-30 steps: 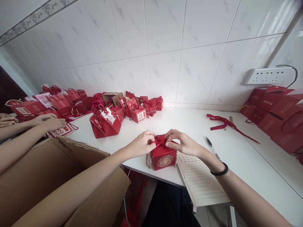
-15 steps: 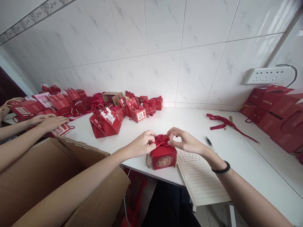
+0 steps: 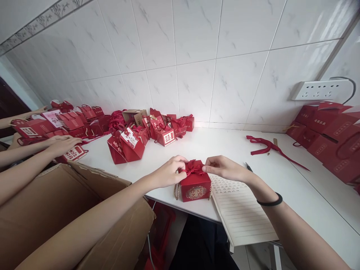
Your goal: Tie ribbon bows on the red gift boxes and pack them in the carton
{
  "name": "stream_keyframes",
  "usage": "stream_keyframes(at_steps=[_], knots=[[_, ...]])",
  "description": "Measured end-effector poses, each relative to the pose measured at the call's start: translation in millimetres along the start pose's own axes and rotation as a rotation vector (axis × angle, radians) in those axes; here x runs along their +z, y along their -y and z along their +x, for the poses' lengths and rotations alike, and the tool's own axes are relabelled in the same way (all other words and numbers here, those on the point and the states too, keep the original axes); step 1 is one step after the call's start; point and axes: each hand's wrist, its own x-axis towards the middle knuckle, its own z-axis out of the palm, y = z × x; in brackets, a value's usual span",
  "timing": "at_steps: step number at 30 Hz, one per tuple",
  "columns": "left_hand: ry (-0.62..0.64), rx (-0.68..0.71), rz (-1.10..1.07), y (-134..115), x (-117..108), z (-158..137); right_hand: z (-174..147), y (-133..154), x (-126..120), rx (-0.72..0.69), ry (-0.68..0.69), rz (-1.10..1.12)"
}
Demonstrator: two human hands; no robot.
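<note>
A red gift box (image 3: 196, 189) with a gold emblem and twisted gold cord handles stands near the table's front edge. On its top is a red ribbon bow (image 3: 194, 167). My left hand (image 3: 172, 171) is closed, pinching the bow's left side between thumb and fingers. From the right, my right hand (image 3: 222, 168) pinches the bow's right loop, with its fingers curled and a black band on the wrist. Under the right forearm lies an open lined notebook (image 3: 242, 210) with handwriting, and a pen (image 3: 248, 167) beside it.
Several red boxes (image 3: 165, 137) stand by the tiled wall, more are stacked at right (image 3: 332, 138). Loose red ribbon (image 3: 263, 144) lies on the table (image 3: 219, 144). An open cardboard carton (image 3: 112, 210) is at front left. Another person's hands (image 3: 60, 144) work at far left.
My right hand has shifted slightly right, its fingers more folded, drawing at the bow's right loop. My left hand stays on the bow. At far left, another arm now reaches over the boxes.
</note>
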Motion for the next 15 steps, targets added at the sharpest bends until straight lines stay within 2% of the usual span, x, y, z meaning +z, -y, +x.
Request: stream_keyframes(at_steps=[6,11,15], knots=[[0.004,-0.024,0.004,-1.4,-0.7,0.1,1.7,3.3,4.6,-0.063,0.034,0.089],[0.008,-0.019,-0.006,-1.9,-0.4,-0.2,1.0,5.0,6.6,0.08,0.127,0.168],[0.007,-0.017,-0.006,-1.4,-0.5,0.3,0.3,6.1,6.8,0.094,0.21,0.207]])
